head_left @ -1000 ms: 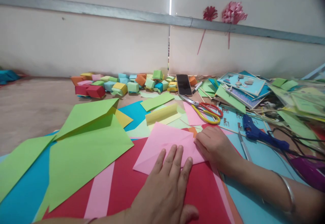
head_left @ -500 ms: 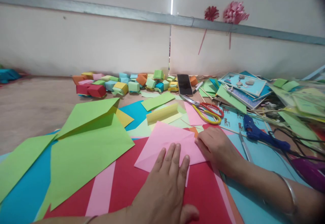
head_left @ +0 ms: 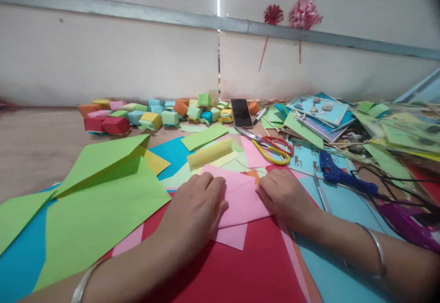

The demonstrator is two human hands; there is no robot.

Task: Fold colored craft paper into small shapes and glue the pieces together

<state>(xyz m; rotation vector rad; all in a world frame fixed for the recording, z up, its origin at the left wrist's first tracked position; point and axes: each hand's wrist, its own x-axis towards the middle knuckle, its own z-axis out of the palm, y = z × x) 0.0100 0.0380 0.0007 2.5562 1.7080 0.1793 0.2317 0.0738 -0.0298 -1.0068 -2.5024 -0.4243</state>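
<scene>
A folded pink paper [head_left: 239, 197] lies on a red sheet [head_left: 254, 266] in front of me, with a lower pink flap showing under its near edge. My left hand [head_left: 197, 206] rests on its left side, fingers curled at the paper. At the paper's right edge, my right hand [head_left: 285, 197] has its fingers closed on the edge. Large green folded sheets [head_left: 110, 211] lie to the left. A yellow folded strip [head_left: 211, 155] is just beyond the pink paper.
Small coloured paper boxes [head_left: 151, 120] line the back beside a phone [head_left: 241, 113]. Scissors [head_left: 271, 148], a craft knife [head_left: 322, 195], a blue glue gun [head_left: 343, 174] with cables, and a purple tool [head_left: 409, 223] lie right. Decorated cards [head_left: 319, 109] are piled behind.
My left hand has moved from lying flat on the pink paper to its left edge, fingers now curled. More of the lower pink flap shows. The view has shifted slightly right.
</scene>
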